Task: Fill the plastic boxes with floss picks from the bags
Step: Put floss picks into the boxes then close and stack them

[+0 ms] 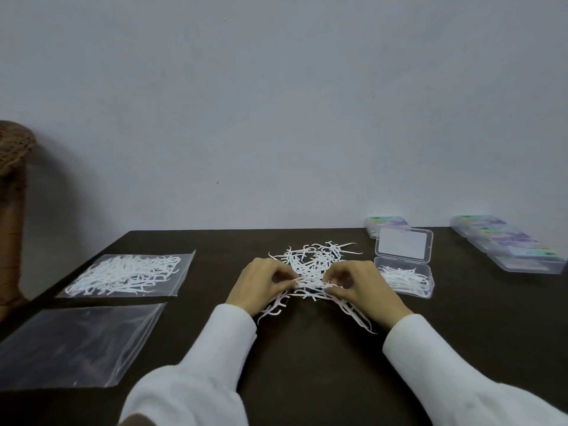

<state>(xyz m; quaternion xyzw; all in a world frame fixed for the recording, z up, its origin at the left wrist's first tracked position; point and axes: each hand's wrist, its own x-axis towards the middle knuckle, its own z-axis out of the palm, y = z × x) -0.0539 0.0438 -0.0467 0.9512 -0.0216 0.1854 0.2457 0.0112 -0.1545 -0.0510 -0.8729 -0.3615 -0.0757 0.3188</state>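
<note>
A loose pile of white floss picks lies in the middle of the dark table. My left hand and my right hand meet at the pile's near edge, and both pinch a bundle of floss picks between their fingertips. Just right of my right hand stands an open clear plastic box with its lid upright and some picks inside. At the left lies a sealed bag of floss picks, and nearer me an empty clear bag.
Several closed labelled boxes sit in a row at the far right, and one more closed box stands behind the open one. A brown woven object rises beyond the table's left edge. A plain wall is behind.
</note>
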